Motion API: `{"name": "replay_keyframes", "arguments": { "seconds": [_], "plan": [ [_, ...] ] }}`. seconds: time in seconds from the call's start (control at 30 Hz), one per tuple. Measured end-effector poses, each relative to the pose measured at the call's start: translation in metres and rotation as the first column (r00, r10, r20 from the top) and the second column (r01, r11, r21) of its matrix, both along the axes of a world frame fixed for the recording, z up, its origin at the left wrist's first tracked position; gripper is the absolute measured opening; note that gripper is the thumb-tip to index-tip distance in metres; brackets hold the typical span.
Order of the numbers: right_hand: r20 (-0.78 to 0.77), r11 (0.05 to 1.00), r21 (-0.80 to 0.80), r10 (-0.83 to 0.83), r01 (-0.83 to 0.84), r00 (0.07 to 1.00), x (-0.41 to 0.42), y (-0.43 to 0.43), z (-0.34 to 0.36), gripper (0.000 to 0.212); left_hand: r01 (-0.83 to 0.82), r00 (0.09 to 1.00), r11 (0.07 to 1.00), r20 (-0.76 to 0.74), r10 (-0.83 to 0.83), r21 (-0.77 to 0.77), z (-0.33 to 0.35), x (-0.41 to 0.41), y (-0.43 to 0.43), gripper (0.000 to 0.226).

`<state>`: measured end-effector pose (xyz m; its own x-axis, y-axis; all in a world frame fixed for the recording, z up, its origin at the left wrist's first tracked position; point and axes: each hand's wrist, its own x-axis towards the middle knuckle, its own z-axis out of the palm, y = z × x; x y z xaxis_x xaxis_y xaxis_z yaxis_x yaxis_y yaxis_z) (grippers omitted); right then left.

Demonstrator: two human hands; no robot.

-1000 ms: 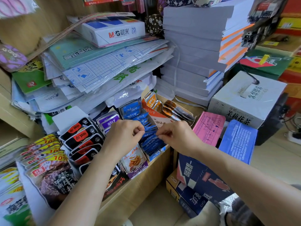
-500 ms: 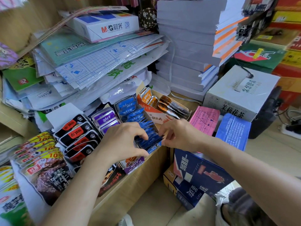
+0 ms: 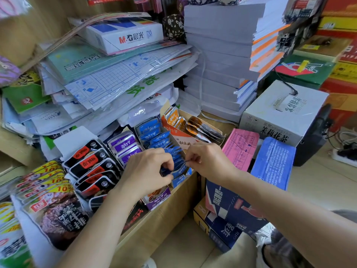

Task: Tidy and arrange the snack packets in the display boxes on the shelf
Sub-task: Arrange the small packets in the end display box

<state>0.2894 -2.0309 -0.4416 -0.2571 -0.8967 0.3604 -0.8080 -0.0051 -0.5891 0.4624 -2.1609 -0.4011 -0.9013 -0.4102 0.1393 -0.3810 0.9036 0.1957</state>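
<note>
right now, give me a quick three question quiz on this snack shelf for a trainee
1. True or false: the left hand and the right hand both pinch the blue packets.
2. Which fill the box just right of the blue ones? A yellow packets; B orange packets; C white packets.
3. What colour are the packets between the black-and-red packets and the blue ones?

Key: 1 true; 2 B; 3 purple packets.
</note>
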Motion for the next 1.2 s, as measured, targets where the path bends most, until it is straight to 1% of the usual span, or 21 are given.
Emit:
{"name": "replay_keyframes", "arguments": {
  "seconds": [0.1,0.2,0.3,0.37,0.5,0.57,0.7,0.77,0.8,0.83,0.87,0.9,0.93,0.97,1.0,1.03,1.1,1.13,1.2],
  "plan": [
    [0.016,0.999,0.053,-0.01,0.009,1.0,-0.003,0.002,0.001,0.018,0.016,0.998,1.0,0.058,-0.017,0.022,0.003,0.0,-0.001,0.027],
    [0.035,0.993,0.117,0.004,-0.009,0.999,-0.007,0.005,0.005,0.023,0.043,0.991,0.999,0.127,-0.046,0.029,0.007,0.003,-0.005,0.03],
    [0.006,0.985,0.171,0.017,-0.017,1.0,-0.009,0.008,0.007,0.017,0.047,0.994,0.999,0.098,-0.047,-0.001,0.007,0.006,-0.007,0.022],
    [-0.003,0.984,0.181,0.004,-0.003,1.0,-0.008,0.008,0.006,0.015,0.056,0.995,0.998,0.081,-0.057,0.014,0.005,0.005,-0.006,0.017],
    [0.031,0.995,0.104,-0.008,0.004,0.999,-0.007,0.006,0.004,0.009,0.06,0.998,0.995,0.012,-0.061,0.082,0.004,0.005,-0.007,0.014],
    [0.068,0.996,0.088,-0.018,0.012,0.998,-0.008,0.006,0.004,0.012,0.052,0.999,0.994,0.003,-0.052,0.094,0.003,0.006,-0.008,0.014],
    [0.092,0.98,0.193,0.022,-0.039,0.996,-0.012,0.008,0.009,0.023,0.051,0.997,0.993,0.047,-0.056,0.107,0.004,0.006,-0.008,0.014],
    [0.091,0.982,0.19,-0.006,-0.011,0.996,-0.012,0.008,0.011,0.025,0.048,0.998,0.991,0.038,-0.053,0.123,0.006,0.008,-0.011,0.016],
    [0.065,0.988,0.151,-0.032,0.022,0.997,-0.009,0.008,0.013,0.027,0.031,1.0,0.99,-0.009,-0.03,0.138,0.007,0.009,-0.013,0.019],
    [0.017,0.992,0.123,-0.042,0.04,0.999,-0.004,0.007,0.014,0.035,0.001,0.997,0.989,-0.081,0.011,0.15,0.008,0.011,-0.017,0.022],
    [-0.057,0.991,0.131,-0.025,0.032,0.998,0.003,0.007,0.013,0.05,-0.033,0.984,0.988,-0.171,0.059,0.15,0.009,0.011,-0.021,0.024],
    [-0.14,0.985,0.17,0.019,0.005,0.99,0.012,0.007,0.011,0.066,-0.068,0.96,0.989,-0.26,0.102,0.134,0.009,0.01,-0.027,0.027],
    [-0.227,0.975,0.223,0.065,-0.013,0.972,0.022,0.006,0.007,0.074,-0.106,0.936,0.989,-0.326,0.136,0.107,0.009,0.008,-0.033,0.03],
    [-0.301,0.965,0.263,0.103,-0.022,0.948,0.03,0.006,0.001,0.076,-0.147,0.922,0.986,-0.35,0.166,0.08,0.009,0.006,-0.04,0.033],
    [-0.35,0.957,0.288,0.124,-0.019,0.929,0.037,0.005,-0.005,0.075,-0.185,0.925,0.981,-0.325,0.195,0.062,0.008,0.003,-0.045,0.039],
    [-0.378,0.951,0.309,0.128,-0.005,0.917,0.039,0.003,-0.011,0.074,-0.212,0.941,0.976,-0.258,0.218,0.048,0.007,0.001,-0.05,0.046],
    [-0.39,0.938,0.347,0.132,0.013,0.911,0.039,-0.001,-0.014,0.074,-0.23,0.97,0.973,-0.087,0.228,-0.013,0.003,-0.004,-0.057,0.055],
    [-0.387,0.934,0.357,0.134,0.014,0.912,0.038,-0.004,-0.011,0.075,-0.231,0.973,0.972,-0.024,0.23,-0.044,0.0,-0.006,-0.06,0.058],
    [-0.386,0.945,0.327,0.115,0.02,0.915,0.036,-0.009,-0.002,0.075,-0.259,0.965,0.964,0.02,0.26,-0.054,-0.002,-0.009,-0.063,0.061]
  ]
}}
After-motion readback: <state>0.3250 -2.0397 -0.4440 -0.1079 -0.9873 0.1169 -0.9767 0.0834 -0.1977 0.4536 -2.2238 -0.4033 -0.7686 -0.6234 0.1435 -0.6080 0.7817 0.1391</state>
